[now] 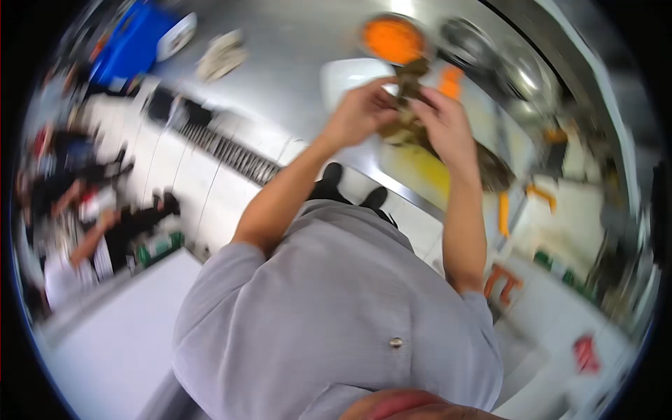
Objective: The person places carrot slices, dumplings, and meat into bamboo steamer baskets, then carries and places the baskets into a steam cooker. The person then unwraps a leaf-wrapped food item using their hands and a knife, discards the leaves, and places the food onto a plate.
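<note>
Above the steel counter [287,49]: through the head camera I watch two bare hands meet at a limp, brown-green, leafy-looking piece [411,72]; motion blur softens its edges.
Left hand [360,113]: fingers curled narrow, thumb and fingertips pinching the piece from its left side, as far as I can make out.
Right hand [444,124]: fingers bent inward, tips closed on the same piece from the right.
Brown-green piece: between the hands, above the edge of a yellow-stained board [418,166], its upper end near the orange-filled bowl [392,40].
Board: beside the right forearm I see a long dark brown-green item [494,170], and near its far end an orange piece [450,82].
White dish [334,78]: just beyond the left hand, partly covered by it.
Metal bowls [467,42]: to the right of the orange-filled one, shiny.
Counter's left part: a crumpled pale cloth [222,55] and, farther off, a blue container [133,43].
Floor: white tiles with a dark drain grate [231,154]; at far left, blurred people [84,224] in the background.
</note>
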